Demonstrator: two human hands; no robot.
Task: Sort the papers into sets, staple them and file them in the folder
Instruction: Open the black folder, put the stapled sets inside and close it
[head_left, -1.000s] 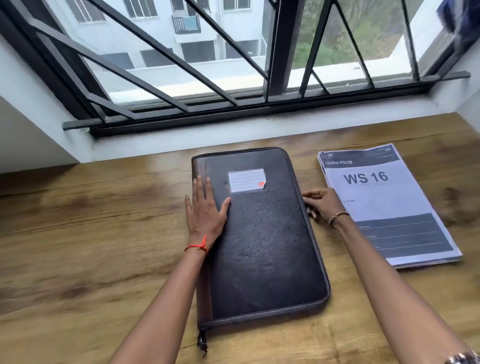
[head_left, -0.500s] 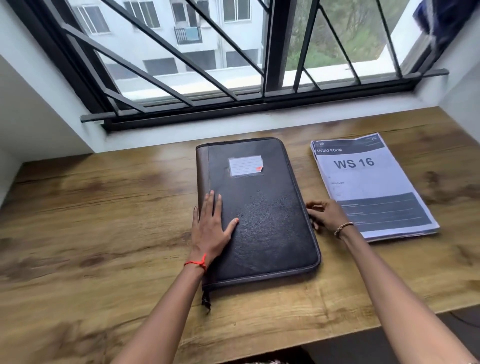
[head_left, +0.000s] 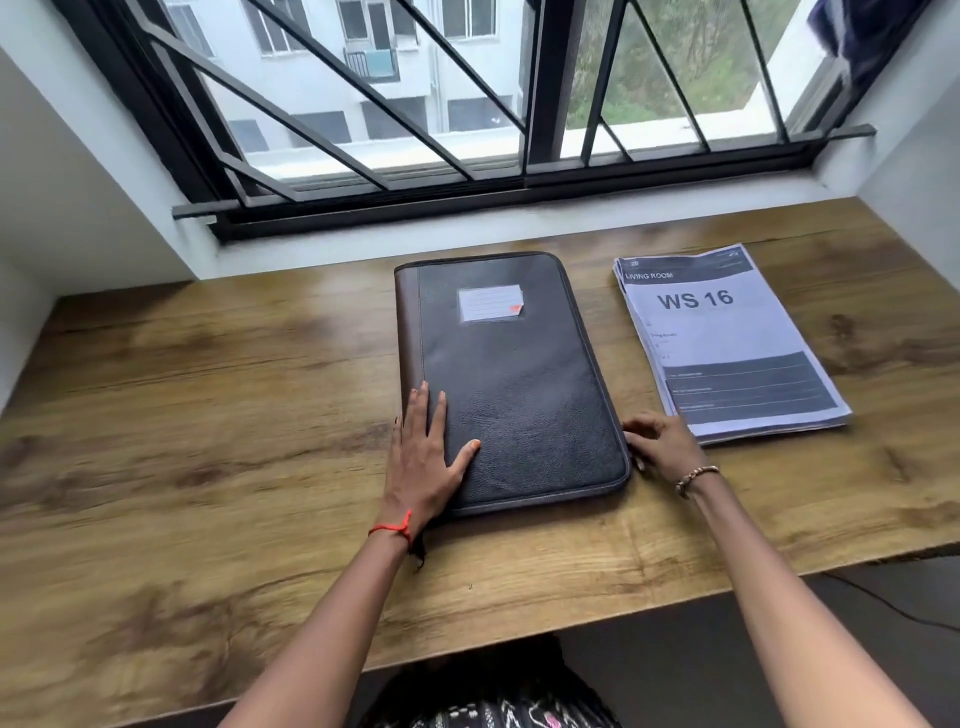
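Wooden surface (head_left: 208, 415) under a barred window, head view only. Folder (head_left: 519, 364) lies closed and flat in the middle of the frame, spine on its left side, zip running round the edge. It looks like stiff padded leatherette with a bit of heft, grainy so not slippery. I'd guess you pin the cover down and work the zip edge rather than lift it. Left hand (head_left: 423, 457) lies flat on the lower left corner, fingers straight, just pressing. Right hand (head_left: 662, 447) has its fingers curled against the lower right edge; can't tell if they're pinching anything. Papers (head_left: 727, 338) sit right of centre, near the folder but apart. They're a loose floppy stack, probably best lifted by a long side.
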